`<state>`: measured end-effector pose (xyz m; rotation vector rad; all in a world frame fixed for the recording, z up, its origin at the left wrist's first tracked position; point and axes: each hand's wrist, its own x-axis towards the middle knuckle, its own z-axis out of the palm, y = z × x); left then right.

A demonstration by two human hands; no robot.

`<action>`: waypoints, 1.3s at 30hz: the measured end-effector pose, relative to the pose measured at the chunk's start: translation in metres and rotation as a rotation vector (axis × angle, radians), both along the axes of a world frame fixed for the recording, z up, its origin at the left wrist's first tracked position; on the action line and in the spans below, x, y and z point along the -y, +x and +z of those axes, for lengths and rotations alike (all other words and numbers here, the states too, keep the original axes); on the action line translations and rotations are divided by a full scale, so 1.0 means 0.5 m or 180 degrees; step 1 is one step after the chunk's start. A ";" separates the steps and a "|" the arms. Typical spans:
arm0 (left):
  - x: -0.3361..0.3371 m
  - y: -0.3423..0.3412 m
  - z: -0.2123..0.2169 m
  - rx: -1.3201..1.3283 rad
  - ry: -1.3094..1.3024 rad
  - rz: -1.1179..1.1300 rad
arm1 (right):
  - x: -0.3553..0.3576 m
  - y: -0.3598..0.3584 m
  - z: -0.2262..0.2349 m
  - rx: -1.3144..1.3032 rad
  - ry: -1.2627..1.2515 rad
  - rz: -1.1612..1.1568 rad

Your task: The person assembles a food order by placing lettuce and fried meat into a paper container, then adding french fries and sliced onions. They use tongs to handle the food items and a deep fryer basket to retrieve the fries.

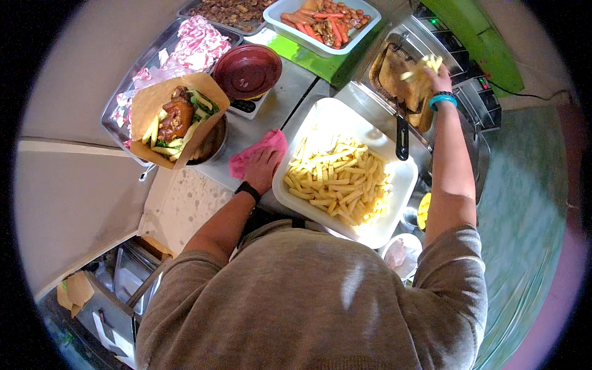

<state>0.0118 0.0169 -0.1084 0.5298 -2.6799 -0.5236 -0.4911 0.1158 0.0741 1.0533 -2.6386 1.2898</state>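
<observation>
Brown paper food wrap (161, 105), open cone shape, stands at left of the counter in a metal bowl, holding fries, greens and browned meat. Brown paper bags (75, 290), folded, lie low at left. No labels, signs or screens legible.

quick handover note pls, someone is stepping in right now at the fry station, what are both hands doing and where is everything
Left hand: flat on a pink cloth on the metal counter, beside the white tray.
Right hand: raised over the fryer basket, fingers closed on a few fries.
White tray: between the hands, holds a heap of cooked fries.
Paper cone: propped in a metal bowl at the left, already filled with fries, meat and greens.
Dark red lidded bowl sits behind the cloth.
Done: one cone filled, tray loaded with fries.
Left: the fries in the right hand are not yet set down.
</observation>
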 end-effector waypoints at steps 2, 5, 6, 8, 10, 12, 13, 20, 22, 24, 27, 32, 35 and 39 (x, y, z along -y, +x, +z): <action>0.000 -0.003 -0.001 -0.0069 -0.0071 0.0003 | 0.012 -0.042 -0.034 0.0365 -0.0157 0.0198; 0.006 -0.020 -0.043 -0.0165 0.0224 -0.0086 | -0.009 -0.134 -0.035 -0.0043 0.0779 -0.0184; 0.006 -0.031 -0.037 -0.0230 0.0148 -0.0131 | -0.023 -0.156 -0.030 -0.0223 0.1042 -0.0166; -0.005 0.002 -0.020 -0.0149 0.0022 0.0059 | 0.044 -0.029 0.012 -0.0611 0.1227 -0.0217; -0.005 0.000 -0.029 -0.0089 0.0145 0.0121 | 0.043 0.053 0.040 -0.0444 0.0313 0.0369; -0.019 0.015 -0.033 0.0011 0.0217 0.0199 | 0.043 0.269 0.120 0.0091 -0.0207 0.1054; -0.014 0.008 -0.015 -0.0012 0.0166 0.0181 | 0.029 0.361 0.136 0.0101 0.0059 0.1135; -0.006 -0.005 0.004 0.0094 -0.0091 0.0111 | 0.032 0.529 -0.261 -0.0134 0.2039 0.1889; -0.009 -0.001 0.008 0.0075 -0.0090 0.0129 | 0.035 0.575 -0.264 -0.0179 0.2241 0.1346; -0.013 -0.001 0.010 0.0041 0.0195 0.0215 | 0.047 0.579 -0.277 -0.0133 0.2466 0.1419; -0.010 -0.005 0.011 -0.0025 0.0441 0.0304 | 0.046 0.582 -0.299 -0.0097 0.2401 0.1863; -0.012 -0.002 0.004 -0.0126 -0.0049 0.0179 | 0.027 0.574 -0.284 0.0208 0.2199 0.1582; -0.014 0.002 -0.007 -0.0171 0.0083 0.0175 | 0.002 0.571 -0.225 0.0099 0.1534 0.1495; 0.004 -0.002 -0.045 -0.0194 -0.0042 0.0042 | -0.035 0.573 -0.061 -0.0233 0.0780 0.1167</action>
